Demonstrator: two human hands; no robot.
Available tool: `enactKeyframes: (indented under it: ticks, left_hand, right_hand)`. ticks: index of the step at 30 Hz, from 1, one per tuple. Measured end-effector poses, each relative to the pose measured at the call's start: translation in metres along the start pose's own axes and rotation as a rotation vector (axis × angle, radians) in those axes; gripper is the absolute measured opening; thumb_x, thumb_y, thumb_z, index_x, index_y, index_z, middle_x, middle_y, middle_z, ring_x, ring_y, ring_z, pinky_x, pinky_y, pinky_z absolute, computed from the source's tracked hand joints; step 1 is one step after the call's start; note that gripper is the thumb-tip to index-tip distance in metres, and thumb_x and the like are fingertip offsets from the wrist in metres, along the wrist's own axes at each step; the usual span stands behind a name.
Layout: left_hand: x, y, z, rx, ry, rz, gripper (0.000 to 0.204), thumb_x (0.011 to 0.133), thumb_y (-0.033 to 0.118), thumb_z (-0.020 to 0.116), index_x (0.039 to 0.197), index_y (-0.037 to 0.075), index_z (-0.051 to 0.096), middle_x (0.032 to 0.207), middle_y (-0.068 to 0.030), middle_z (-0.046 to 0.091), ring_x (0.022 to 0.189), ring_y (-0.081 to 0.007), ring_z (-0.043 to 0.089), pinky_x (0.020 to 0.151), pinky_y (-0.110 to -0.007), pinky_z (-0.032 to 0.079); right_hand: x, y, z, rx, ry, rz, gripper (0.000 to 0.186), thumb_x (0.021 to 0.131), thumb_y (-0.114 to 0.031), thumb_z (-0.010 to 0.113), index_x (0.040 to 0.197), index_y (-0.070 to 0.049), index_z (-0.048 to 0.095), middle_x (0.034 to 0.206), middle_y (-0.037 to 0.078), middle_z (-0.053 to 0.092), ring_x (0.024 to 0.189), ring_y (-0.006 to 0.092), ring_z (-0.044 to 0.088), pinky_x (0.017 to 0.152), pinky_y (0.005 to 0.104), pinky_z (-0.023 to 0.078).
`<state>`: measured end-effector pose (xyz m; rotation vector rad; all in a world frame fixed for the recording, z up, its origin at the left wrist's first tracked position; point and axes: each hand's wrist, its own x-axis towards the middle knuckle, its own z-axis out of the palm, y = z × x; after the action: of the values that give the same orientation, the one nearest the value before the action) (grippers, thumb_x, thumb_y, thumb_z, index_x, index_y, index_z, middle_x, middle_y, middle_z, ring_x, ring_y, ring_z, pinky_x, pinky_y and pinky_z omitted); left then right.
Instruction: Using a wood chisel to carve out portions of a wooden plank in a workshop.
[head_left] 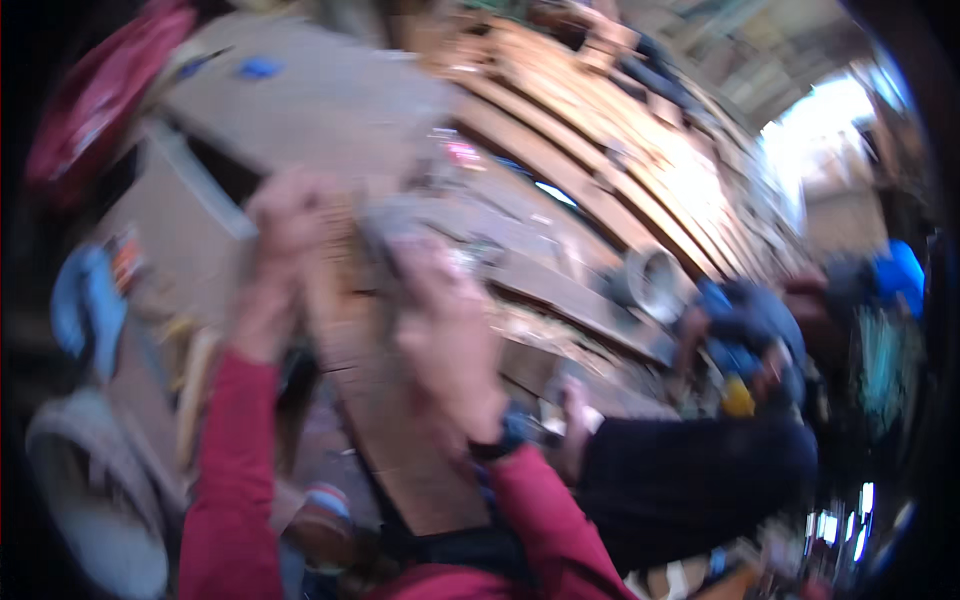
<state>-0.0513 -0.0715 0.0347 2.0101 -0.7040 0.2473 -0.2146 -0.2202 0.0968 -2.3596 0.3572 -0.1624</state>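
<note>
A long brown wooden board [400, 400] runs from near my lap up toward the work surface, and the picture is smeared by motion. My left hand [285, 225] is closed at the board's far left edge, fingers curled over it. On the right side of the board, my right hand [445, 335] reaches forward with fingers bent around a blurred greyish piece [380, 220]; its kind cannot be made out. A dark watch sits on my right wrist.
Beyond my hands lies a wide flat panel [310, 95] with a small blue item [260, 67]. Long planks [560, 130] stretch to the right, near a round grey container [655, 285]. Another person [745, 335] bends at the right. A red bag [105, 100] hangs far left.
</note>
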Motion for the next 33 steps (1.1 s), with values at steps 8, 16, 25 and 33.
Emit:
enactKeyframes:
  ticks: [8,16,25,33]
  left_hand:
    - [-0.013,-0.06,-0.024,0.347,-0.082,-0.004,0.032,0.103,0.023,0.05,0.105,-0.008,0.06,0.1,-0.0245,0.06,0.095,-0.0426,0.056,0.088,-0.045,0.045]
    - [-0.011,-0.057,-0.036,0.368,-0.128,-0.122,0.036,0.103,0.024,0.05,0.112,-0.009,0.06,0.116,-0.0284,0.059,0.114,-0.0451,0.054,0.097,-0.046,0.042]
    - [-0.006,-0.032,-0.03,0.326,-0.075,-0.067,0.029,0.102,0.018,0.052,0.102,-0.009,0.06,0.099,-0.0247,0.06,0.097,-0.0422,0.057,0.089,-0.045,0.044]
    - [-0.004,-0.033,-0.024,0.292,0.06,0.09,0.028,0.102,0.015,0.051,0.093,-0.011,0.056,0.086,-0.0243,0.052,0.08,-0.041,0.05,0.075,-0.046,0.042]
  right_hand:
    - [-0.011,0.014,0.038,0.104,0.0,0.095,0.074,0.078,-0.008,0.054,0.149,-0.024,0.04,0.07,0.028,0.061,0.065,0.0448,0.063,0.063,0.0565,0.051]
    - [-0.016,-0.002,0.04,0.07,-0.083,0.083,0.075,0.081,-0.009,0.055,0.151,-0.027,0.035,0.07,0.025,0.06,0.068,0.0438,0.064,0.063,0.0561,0.051]
    - [-0.014,0.004,0.027,0.057,-0.185,0.107,0.071,0.081,-0.01,0.055,0.149,-0.024,0.039,0.072,0.023,0.063,0.067,0.0434,0.064,0.06,0.0546,0.051]
    - [-0.018,0.001,0.021,-0.014,-0.087,0.08,0.075,0.081,-0.008,0.054,0.151,-0.028,0.036,0.072,0.025,0.063,0.066,0.0441,0.064,0.06,0.0551,0.051]
